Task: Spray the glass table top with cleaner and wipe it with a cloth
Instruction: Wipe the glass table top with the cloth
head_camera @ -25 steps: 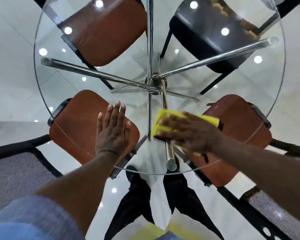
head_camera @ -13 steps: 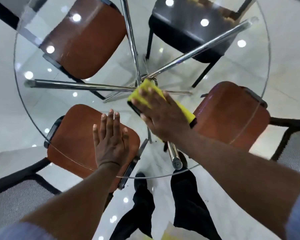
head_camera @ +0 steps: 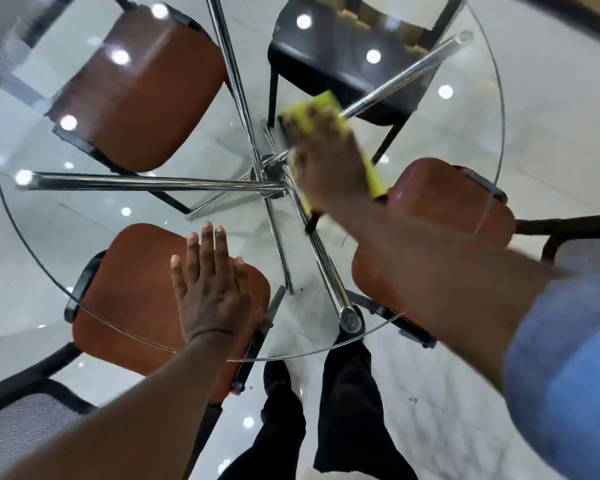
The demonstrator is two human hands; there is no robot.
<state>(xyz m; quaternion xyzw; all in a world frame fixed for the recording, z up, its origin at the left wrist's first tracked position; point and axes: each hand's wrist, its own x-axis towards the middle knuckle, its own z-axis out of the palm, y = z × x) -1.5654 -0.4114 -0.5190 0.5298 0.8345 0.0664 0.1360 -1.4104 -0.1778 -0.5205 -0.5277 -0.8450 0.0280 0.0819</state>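
The round glass table top (head_camera: 84,216) fills the head view, with chrome legs crossing under its middle. My right hand (head_camera: 326,164) presses a yellow cloth (head_camera: 321,105) flat on the glass just past the centre hub, fingers spread over it; the hand is blurred. A strip of the cloth shows along the hand's right side. My left hand (head_camera: 210,285) lies flat on the glass near the front edge, fingers together and straight, holding nothing. No spray bottle is in view.
Brown-seated chairs (head_camera: 136,88) stand under the glass at back left, front left and right, and a black chair (head_camera: 340,64) at the back. The chrome leg frame (head_camera: 146,183) shows through the glass. My legs and a shoe (head_camera: 278,375) are below the front edge.
My right hand has slid the yellow cloth away from me, from near the front edge across the centre toward the far side. My left hand has stayed flat in place.
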